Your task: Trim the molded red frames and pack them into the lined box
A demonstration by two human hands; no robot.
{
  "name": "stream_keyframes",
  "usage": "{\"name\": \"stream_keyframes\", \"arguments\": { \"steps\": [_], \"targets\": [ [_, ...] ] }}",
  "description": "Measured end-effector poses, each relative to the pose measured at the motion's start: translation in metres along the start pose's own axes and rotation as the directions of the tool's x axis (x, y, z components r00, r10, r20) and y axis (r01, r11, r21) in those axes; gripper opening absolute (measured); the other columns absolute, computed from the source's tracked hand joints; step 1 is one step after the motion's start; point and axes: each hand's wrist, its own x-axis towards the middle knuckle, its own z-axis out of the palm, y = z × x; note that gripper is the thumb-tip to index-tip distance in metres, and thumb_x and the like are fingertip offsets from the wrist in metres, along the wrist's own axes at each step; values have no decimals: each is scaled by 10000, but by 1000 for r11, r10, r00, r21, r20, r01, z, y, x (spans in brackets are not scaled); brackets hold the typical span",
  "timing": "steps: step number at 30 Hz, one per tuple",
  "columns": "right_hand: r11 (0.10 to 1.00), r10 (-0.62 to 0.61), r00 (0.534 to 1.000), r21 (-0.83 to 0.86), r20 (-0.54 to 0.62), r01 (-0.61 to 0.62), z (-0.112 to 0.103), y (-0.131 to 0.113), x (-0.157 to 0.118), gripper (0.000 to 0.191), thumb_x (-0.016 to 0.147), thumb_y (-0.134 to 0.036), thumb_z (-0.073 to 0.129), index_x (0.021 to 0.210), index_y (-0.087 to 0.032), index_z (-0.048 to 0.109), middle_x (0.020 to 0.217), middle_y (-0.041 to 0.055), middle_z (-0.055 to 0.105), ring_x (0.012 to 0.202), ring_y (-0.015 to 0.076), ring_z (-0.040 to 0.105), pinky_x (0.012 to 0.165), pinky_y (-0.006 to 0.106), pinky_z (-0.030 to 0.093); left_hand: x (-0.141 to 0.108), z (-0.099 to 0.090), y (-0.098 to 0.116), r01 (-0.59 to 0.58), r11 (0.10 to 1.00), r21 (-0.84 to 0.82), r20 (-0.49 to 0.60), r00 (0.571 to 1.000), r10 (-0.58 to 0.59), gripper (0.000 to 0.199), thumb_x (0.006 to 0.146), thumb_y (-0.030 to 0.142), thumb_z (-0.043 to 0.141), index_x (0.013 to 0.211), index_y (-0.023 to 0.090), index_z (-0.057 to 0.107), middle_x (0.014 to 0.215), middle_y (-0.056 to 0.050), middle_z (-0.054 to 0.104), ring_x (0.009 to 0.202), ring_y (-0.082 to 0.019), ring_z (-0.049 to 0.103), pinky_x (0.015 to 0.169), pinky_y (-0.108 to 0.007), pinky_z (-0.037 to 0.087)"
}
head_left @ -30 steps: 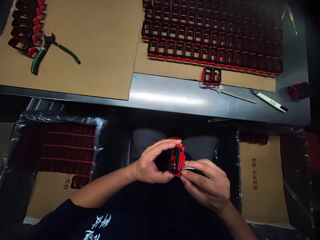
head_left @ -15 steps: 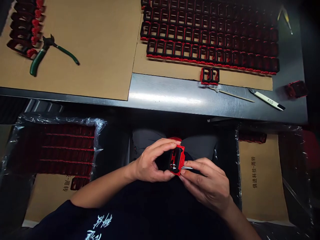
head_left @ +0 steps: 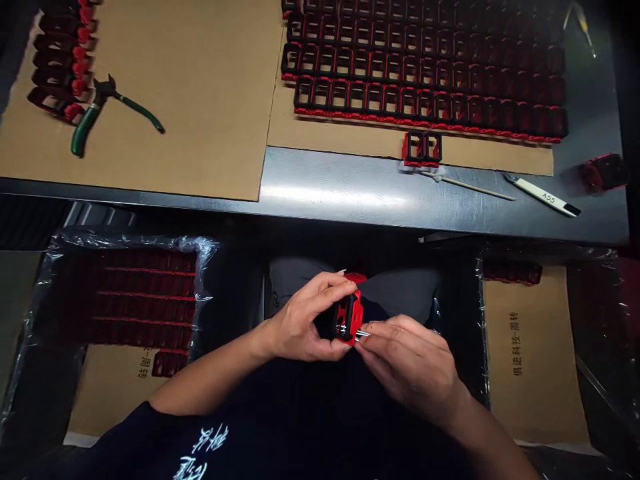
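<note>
My left grip (head_left: 303, 321) clasps the red-and-black frame (head_left: 357, 317), towards five o'clock from view centre. At the frame's four o'clock, my right grip (head_left: 415, 357) pinches a slim metal tool (head_left: 363, 333). Since half a second ago, the frame has shifted slightly towards nine o'clock, and my right fingers cover more of the tool.

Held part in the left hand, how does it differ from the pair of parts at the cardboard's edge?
The held part is gripped by the left hand; the pair sits at the cardboard's edge, untouched. A metal tool in the right hand meets the held part's red side; none meets the pair. Both are red and black, with black-rimmed openings.
</note>
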Motion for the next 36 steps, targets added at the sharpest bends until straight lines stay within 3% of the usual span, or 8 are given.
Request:
{"name": "stream_keyframes", "arguments": {
  "steps": [10,14,17,21,24,27,33,36],
  "targets": [
    [897,-11,975,-434,-223,-89,30,140,116,256,874,-438,608,807,-232,745,966,-168,669,781,-30,418,718,145,286,-16,7,1,43,698,-714,-200,944,-264,692,842,320,777,1461,257,474,1493,-104,476,1420,-263,443,1208,-485,331],
    [901,39,957,-404,-288,-158,33,126,113,349,874,-506,592,964,-216,765,1118,-72,665,959,-18,538,885,153,367,-20,4,3,35,701,-712,-223,936,-273,687,833,333,779,1433,232,462,1525,-146,441,1459,-294,378,1212,-528,272],
    [919,385,895,8,-226,-394,27,87,73,306,867,-436,611,904,-162,742,1005,-28,683,890,-45,605,852,111,450,-19,4,0,51,707,-706,-185,950,-253,672,841,313,765,1420,217,436,1544,-187,404,1477,-297,342,1214,-552,219],
    [276,449,696,654,560,-705,33,49,22,609,842,-604,572,1044,-31,625,955,103,674,705,-6,624,608,88,491,-9,7,-3,101,710,-697,-64,977,-202,636,887,328,724,1424,235,396,1558,-189,382,1500,-293,284,1194,-548,284],
    [-169,174,710,731,682,-661,45,42,3,703,809,-597,611,1216,-37,490,1119,158,639,815,21,667,714,126,563,1,15,-8,127,700,-703,40,989,-140,624,901,316,705,1430,248,383,1565,-174,377,1512,-280,262,1204,-549,268],
    [-341,139,711,708,689,-619,51,42,-2,720,768,-582,662,1194,-45,443,1180,173,608,771,17,656,736,159,585,11,26,-16,121,719,-684,92,993,-80,641,860,261,728,1409,224,399,1534,-181,422,1511,-278,270,1216,-564,219],
    [-403,409,601,727,687,-556,34,48,-12,801,624,-610,735,1145,-133,359,1281,149,564,823,105,685,633,236,569,21,35,-30,243,877,-415,257,956,-143,747,818,339,788,1438,251,380,1538,-206,402,1416,-294,446,1131,-488,417],
    [-137,822,337,733,460,-666,-4,87,-43,988,433,-778,732,1084,-133,364,1231,139,587,659,90,629,511,196,478,12,24,-45,341,909,-241,253,926,-280,753,896,306,715,1520,319,295,1572,-168,364,1417,-244,450,1137,-438,412]
  ]
}}
